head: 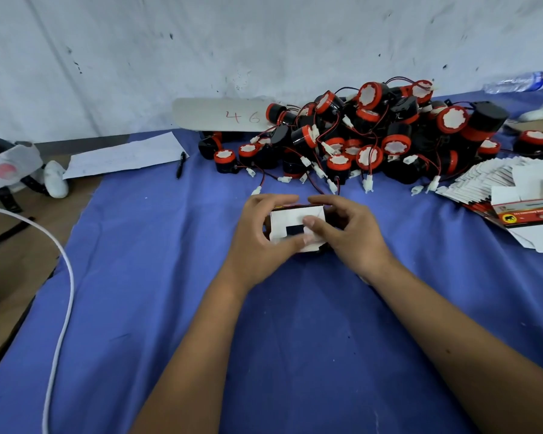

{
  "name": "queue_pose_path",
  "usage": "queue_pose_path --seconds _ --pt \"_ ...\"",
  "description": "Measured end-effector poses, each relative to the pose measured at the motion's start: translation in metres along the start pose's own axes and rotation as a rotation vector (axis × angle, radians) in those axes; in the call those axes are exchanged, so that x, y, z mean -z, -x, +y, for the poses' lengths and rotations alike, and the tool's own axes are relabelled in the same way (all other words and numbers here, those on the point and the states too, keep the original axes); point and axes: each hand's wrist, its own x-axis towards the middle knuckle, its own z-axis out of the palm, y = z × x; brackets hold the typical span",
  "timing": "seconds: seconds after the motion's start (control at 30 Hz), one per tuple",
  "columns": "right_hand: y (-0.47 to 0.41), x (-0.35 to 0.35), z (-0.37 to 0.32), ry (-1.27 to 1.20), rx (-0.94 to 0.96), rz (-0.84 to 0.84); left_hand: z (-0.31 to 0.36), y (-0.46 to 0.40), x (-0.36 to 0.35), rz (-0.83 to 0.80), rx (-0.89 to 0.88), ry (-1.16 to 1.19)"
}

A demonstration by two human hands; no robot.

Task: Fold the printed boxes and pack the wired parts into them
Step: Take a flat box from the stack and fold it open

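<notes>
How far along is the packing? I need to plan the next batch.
No finished boxes are in view. In hand: the left hand and right hand grip one box, its end flaps partly folded. Left: the big pile of wired parts and the stack of flat boxes.

A blue cloth (157, 277) covers the work surface, with bare brown board (10, 245) showing at its left edge. Taking the heap of black-and-red wired parts (367, 136) as landmark: a stack of flat printed boxes (496, 189) lies just to its right, a pen (180, 164) and a white sheet of paper (123, 158) to its left, and a white cable (64, 277) curves far left across the cloth's edge.
</notes>
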Motion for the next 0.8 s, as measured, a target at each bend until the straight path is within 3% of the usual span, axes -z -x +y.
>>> queue_pose_path --seconds 0.13,0.2,0.47,0.8 --pt "0.0 -0.002 -0.002 -0.051 0.004 0.061 0.0 -0.003 0.004 0.031 0.233 0.361" --pt "0.0 -0.003 -0.003 -0.061 0.031 0.065 -0.001 -0.002 0.005 0.005 0.265 0.4" --pt "0.001 0.001 -0.003 -0.097 0.011 -0.078 0.0 0.0 -0.007 0.118 0.125 0.114" --pt "0.002 -0.001 -0.001 0.055 0.076 -0.106 -0.005 -0.001 -0.012 0.163 0.086 0.083"
